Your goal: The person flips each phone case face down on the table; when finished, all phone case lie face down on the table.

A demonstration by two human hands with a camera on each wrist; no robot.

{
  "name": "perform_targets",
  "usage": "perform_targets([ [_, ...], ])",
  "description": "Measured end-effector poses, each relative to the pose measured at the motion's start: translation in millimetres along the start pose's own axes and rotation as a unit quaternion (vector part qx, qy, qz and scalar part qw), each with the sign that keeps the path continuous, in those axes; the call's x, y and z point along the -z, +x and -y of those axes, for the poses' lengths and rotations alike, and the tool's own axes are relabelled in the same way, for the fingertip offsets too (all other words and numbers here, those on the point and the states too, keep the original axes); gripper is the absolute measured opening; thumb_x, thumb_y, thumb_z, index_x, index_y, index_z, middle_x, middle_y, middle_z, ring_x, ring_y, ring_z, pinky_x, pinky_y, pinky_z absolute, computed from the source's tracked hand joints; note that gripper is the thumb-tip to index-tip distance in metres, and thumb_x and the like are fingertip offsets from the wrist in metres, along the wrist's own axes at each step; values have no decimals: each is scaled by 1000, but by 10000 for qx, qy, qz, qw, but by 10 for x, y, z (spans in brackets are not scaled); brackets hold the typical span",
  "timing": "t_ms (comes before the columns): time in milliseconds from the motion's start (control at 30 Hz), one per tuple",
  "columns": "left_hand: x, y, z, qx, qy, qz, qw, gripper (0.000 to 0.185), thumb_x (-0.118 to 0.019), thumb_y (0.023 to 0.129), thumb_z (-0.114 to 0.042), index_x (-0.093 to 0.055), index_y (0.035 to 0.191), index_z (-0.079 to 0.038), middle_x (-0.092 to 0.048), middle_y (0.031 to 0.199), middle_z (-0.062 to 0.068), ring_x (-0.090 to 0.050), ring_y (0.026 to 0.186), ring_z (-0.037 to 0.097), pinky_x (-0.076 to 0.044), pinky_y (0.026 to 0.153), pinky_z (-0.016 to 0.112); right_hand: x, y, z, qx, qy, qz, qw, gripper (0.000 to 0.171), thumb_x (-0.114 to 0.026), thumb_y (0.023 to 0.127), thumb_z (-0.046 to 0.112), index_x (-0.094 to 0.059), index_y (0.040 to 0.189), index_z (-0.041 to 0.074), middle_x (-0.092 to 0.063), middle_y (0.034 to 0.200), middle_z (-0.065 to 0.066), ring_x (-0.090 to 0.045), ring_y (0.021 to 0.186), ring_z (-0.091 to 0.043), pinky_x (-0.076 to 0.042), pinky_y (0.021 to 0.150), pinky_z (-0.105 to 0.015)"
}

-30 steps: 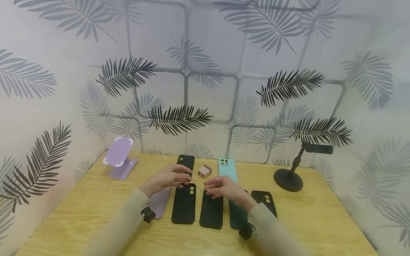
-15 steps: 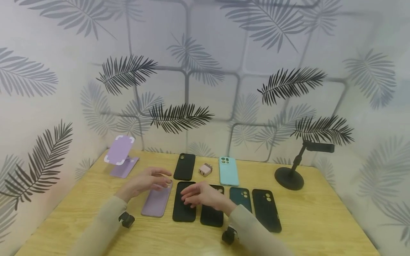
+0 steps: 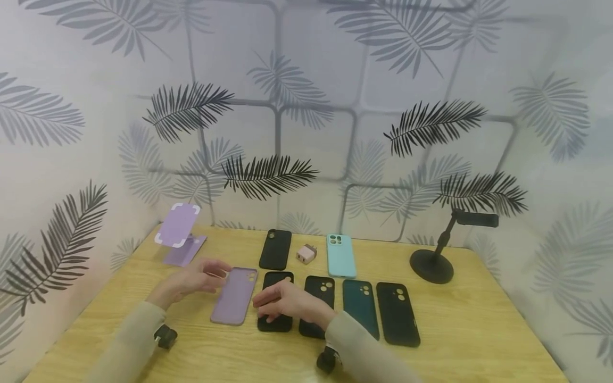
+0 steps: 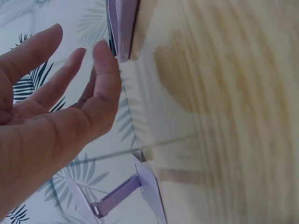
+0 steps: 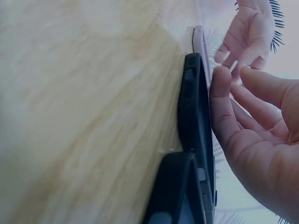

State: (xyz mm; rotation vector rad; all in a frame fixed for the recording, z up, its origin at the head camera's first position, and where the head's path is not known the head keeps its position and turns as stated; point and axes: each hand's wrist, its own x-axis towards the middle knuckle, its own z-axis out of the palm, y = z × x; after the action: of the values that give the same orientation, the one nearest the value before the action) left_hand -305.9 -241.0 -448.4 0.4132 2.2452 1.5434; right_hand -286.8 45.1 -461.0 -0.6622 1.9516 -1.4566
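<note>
My left hand (image 3: 193, 279) hovers at the left edge of a lavender phone case (image 3: 234, 300), its fingers loosely bent and holding nothing. In the left wrist view, the case's edge (image 4: 125, 28) shows just past the fingertips. My right hand (image 3: 292, 303) is over a black phone case (image 3: 272, 277) and partly hides it; thumb and fingers are apart and grip nothing. From the right wrist, the fingers of the right hand (image 5: 257, 123) appear close above the black case (image 5: 189, 100); whether they touch it, I cannot tell. Right of it lies another black case (image 3: 312, 297).
Further right lie a dark teal case (image 3: 360, 308) and a black case (image 3: 398, 314). Behind are a black case (image 3: 275, 250), a pink charger plug (image 3: 305, 254) and a turquoise case (image 3: 341, 258). A lavender phone stand (image 3: 177, 226) and a black stand (image 3: 432, 267) flank them.
Both hands have moved leftward over the row: the left from the black cases to beside the lavender case, the right from the teal case's area to the black case. The cases stay put.
</note>
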Motion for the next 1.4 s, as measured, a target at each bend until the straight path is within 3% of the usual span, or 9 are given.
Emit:
perform_targets([
  [233, 4, -82, 58, 564, -221, -135, 9981, 49, -64, 88, 2, -47, 134, 11, -47, 133, 32, -55, 114, 31, -59, 87, 44, -45, 50, 48, -76, 29, 9, 10000, 31, -63, 95, 4, -64, 124, -4, -69, 117, -20, -71, 88, -19, -59, 66, -26],
  [633, -56, -67, -10, 784, -258, -104, 9965, 53, -64, 88, 5, -44, 137, 9, -52, 125, 31, -64, 101, 29, -61, 81, 45, -109, 144, 63, -310, -213, -217, 9991, 33, -62, 95, 2, -61, 127, -7, -70, 115, -17, -70, 81, -14, -54, 56, -20],
  [900, -15, -68, 3, 621, -575, 142, 9963, 68, -64, 88, 3, -29, 146, 8, -52, 129, 34, -66, 100, 27, -60, 83, 44, -129, 159, 66, -304, 33, -209, 9993, 32, -61, 95, 1, -62, 126, -7, -71, 112, -19, -72, 88, -24, -56, 58, -23],
  [1200, 50, -34, -30, 224, -1141, 542, 9917, 84, -65, 89, 2, -12, 154, -4, -60, 114, 20, -67, 96, 26, -58, 86, 46, -147, 175, 114, -250, 221, -28, 9994, 36, -65, 93, 3, -61, 127, -7, -68, 121, -18, -70, 101, -33, -60, 83, -37],
  [1400, 39, -9, -54, 65, -1241, 717, 9897, 91, -66, 91, -1, -4, 157, -10, -58, 117, 24, -65, 102, 29, -56, 89, 51, -178, 203, 106, -87, 416, 263, 9987, 42, -62, 95, 5, -54, 135, -6, -64, 128, -19, -66, 111, -32, -58, 91, -40],
])
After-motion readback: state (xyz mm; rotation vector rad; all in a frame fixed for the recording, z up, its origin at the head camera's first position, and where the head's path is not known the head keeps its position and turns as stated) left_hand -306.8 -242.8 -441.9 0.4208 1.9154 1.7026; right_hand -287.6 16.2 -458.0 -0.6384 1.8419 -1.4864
